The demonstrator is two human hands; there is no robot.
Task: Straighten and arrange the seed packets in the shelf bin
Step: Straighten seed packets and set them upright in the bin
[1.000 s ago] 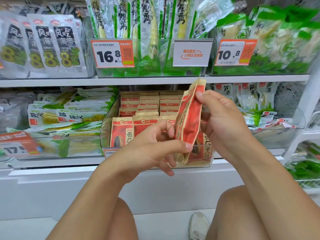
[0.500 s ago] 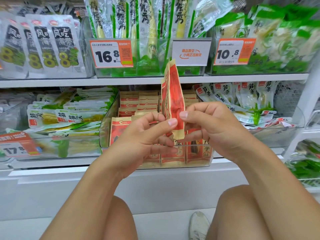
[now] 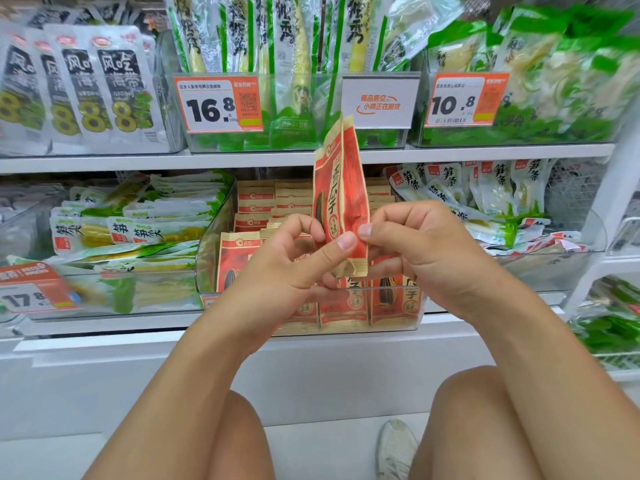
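- Shelving (image 3: 311, 157): white tiers; the upper tier carries clear bins of green vegetable pouches (image 3: 554, 74) and grey-white kelp pouches (image 3: 86, 88), with price tags along the bin fronts.
- Shelf bin (image 3: 214, 258): clear plastic, centre of the lower tier, flanked by bins of bamboo-shoot pouches on either side.
- Binned seed packets (image 3: 256, 206): red-and-tan, standing in rows front to back. The rear rows look upright and even. The front row is partly hidden behind the hands; what shows of it stands upright, faces forward.
- Held seed packets (image 3: 341, 188): what looks like two packets pressed together, above and in front of the bin, not in it. Long axis vertical, top seal up, bottom seal down, leaning slightly left at the top. They are turned nearly edge-on to the camera, the printed face angled left.
- Left hand (image 3: 287, 268): grip closed on the held seed packets, thumb on the near side, low on the pouches, fingers curled behind.
- Right hand (image 3: 426, 251): grip likewise pinching the held seed packets at the lower right edge, thumb tip beside the left thumb.
- Progress, judged: well advanced. The bin reads mostly tidy; remaining work is to square the held pair, turn it face-forward and seat it in a row.
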